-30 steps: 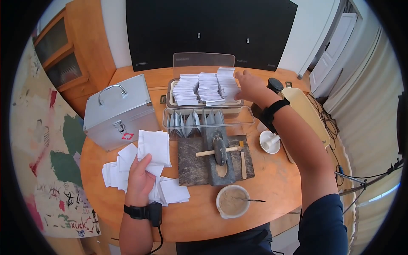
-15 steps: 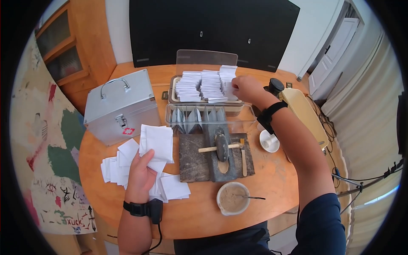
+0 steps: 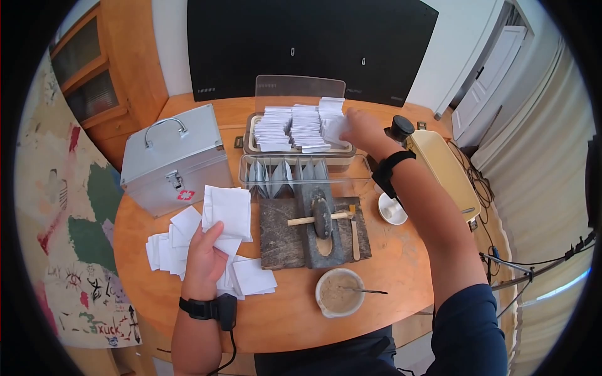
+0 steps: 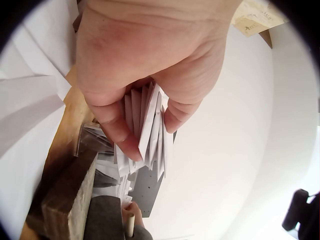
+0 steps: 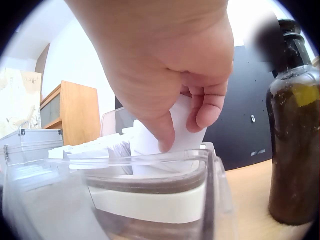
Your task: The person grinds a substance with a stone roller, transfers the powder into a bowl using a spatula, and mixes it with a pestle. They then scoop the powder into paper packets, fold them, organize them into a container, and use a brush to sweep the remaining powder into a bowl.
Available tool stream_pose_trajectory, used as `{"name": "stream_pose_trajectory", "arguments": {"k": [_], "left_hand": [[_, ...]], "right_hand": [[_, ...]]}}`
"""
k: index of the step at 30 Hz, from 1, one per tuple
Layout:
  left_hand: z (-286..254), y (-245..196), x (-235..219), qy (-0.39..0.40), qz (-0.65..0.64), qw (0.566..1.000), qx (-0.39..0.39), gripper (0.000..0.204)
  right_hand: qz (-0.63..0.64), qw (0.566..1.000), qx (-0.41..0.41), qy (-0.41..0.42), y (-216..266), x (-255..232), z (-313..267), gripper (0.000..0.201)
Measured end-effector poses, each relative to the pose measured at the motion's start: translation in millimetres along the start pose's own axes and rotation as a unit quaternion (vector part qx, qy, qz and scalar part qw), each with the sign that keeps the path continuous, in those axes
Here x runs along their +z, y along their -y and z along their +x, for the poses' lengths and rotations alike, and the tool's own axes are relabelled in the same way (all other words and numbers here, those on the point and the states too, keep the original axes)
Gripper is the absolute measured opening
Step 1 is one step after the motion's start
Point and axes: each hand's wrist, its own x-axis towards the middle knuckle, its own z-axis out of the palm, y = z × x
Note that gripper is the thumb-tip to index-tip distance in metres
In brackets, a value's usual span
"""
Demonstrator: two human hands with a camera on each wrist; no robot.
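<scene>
My left hand [image 3: 204, 260] grips a small stack of folded white paper packets [image 3: 227, 212], thumb on top. Seen from the left wrist, several packets [image 4: 152, 135] are layered between thumb and fingers. More packets [image 3: 254, 277] lie on the table around that hand. At the back, my right hand [image 3: 367, 133] pinches a white packet [image 5: 175, 125] between thumb and fingers at the right end of a lidded box [image 3: 251, 145]. Rows of upright packets [image 3: 274, 128] fill that box. A clear divided tray [image 3: 360, 170] with grey pouches stands just in front of it.
A silver metal case [image 3: 172, 163] stands left. Centrally, a stone grinding trough [image 3: 335, 241] with its wheel sits on a dark board [image 3: 282, 235]. In front is a bowl of beige powder [image 3: 338, 297]. A dark bottle [image 5: 295, 150], small white dish [image 3: 392, 213] and cream tray [image 3: 448, 175] stand right.
My right hand has come down from spread fingers above the box's right end to pinching a packet there, which now tilts. The left hand keeps its stack in about the same place.
</scene>
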Motion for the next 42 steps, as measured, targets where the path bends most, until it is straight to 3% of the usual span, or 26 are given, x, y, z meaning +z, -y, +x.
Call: {"name": "stream_pose_trajectory", "arguments": {"k": [2,6,8,12,17,21,23,26,29,32,35,42], "left_hand": [[-0.8,-0.1,-0.4,-0.003,0.000,1.000,-0.001,0.050],[-2.2,-1.3,3.5,-0.013,-0.002,1.000,0.002,0.051],[-2.1,-1.3,2.4,-0.007,-0.003,1.000,-0.003,0.051],[-2.7,-1.8,6.1,-0.008,-0.008,1.000,-0.001,0.050],[-1.0,-0.9,3.8,-0.012,-0.007,1.000,-0.006,0.049],[-1.3,-1.2,3.8,-0.014,-0.013,1.000,0.004,0.050],[-2.0,-2.6,6.5,-0.013,-0.009,1.000,-0.006,0.050],[-0.1,-0.7,4.3,-0.016,-0.007,1.000,-0.003,0.050],[-0.9,-1.1,1.8,-0.012,-0.007,1.000,-0.002,0.049],[-0.2,0.4,-1.8,-0.016,-0.005,1.000,-0.011,0.050],[-0.9,-0.1,2.3,-0.031,-0.002,0.999,-0.006,0.050],[-1.0,0.3,-0.6,-0.019,-0.011,1.000,-0.006,0.049]], "right_hand": [[0.019,0.998,0.033,0.042,2.5,1.8,3.2,0.044],[0.022,0.997,0.053,0.051,0.4,6.6,5.7,0.040],[0.034,0.999,-0.039,-0.013,-6.3,11.1,3.8,0.035],[0.119,0.990,-0.044,-0.069,-0.8,-0.4,-0.6,0.031],[0.023,0.989,-0.117,0.083,1.4,-2.6,-1.0,0.018],[0.093,0.991,-0.075,0.054,34.4,-19.4,-6.8,0.013],[0.126,0.976,-0.147,0.099,44.6,-24.9,-8.1,0.015],[0.070,0.976,-0.196,0.071,48.8,-14.7,-2.9,0.015],[0.018,0.986,-0.166,0.020,55.4,-10.6,8.4,0.013],[-0.019,0.993,-0.104,0.054,62.7,-14.1,19.0,0.013],[-0.042,0.996,-0.065,0.033,64.5,1.2,29.9,0.013],[0.019,0.998,-0.042,0.042,63.5,8.5,28.2,0.018]]}}
